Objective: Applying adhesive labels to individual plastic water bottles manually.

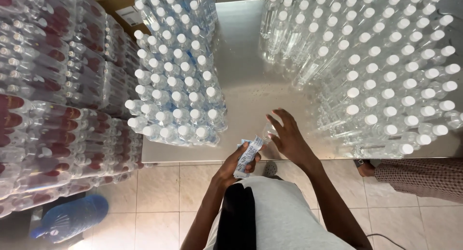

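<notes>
The person stood at the near edge of a bare stainless-steel table (251, 81), looking straight down. The left hand (238, 162) was curled around a small stack of blue-and-white paper labels (248, 156), thumb and fingers pinching them against the palm, just below the table's edge. The right hand (288, 136) reached over the edge with its fingers spread, the fingertips touching a clear plastic bottle (268, 130) that sat near the front of the table; most of that bottle was hidden by the hand, so whether the fingers had closed on it could not be told. The labels lay just beside the bottle, their top end almost touching it.

To the left on the table stood a tight block of labelled clear bottles with white caps (176, 86). To the right stood a larger block of unlabelled clear bottles with white caps (395, 71), some leaning toward the centre. Further left, off the table, shrink-wrapped packs of bottles with red labels (53, 110) were piled high. A large blue water jug (70, 217) lay on the beige tiled floor (159, 192). At the right edge, another person's patterned sleeve (424, 177) showed beside the table.
</notes>
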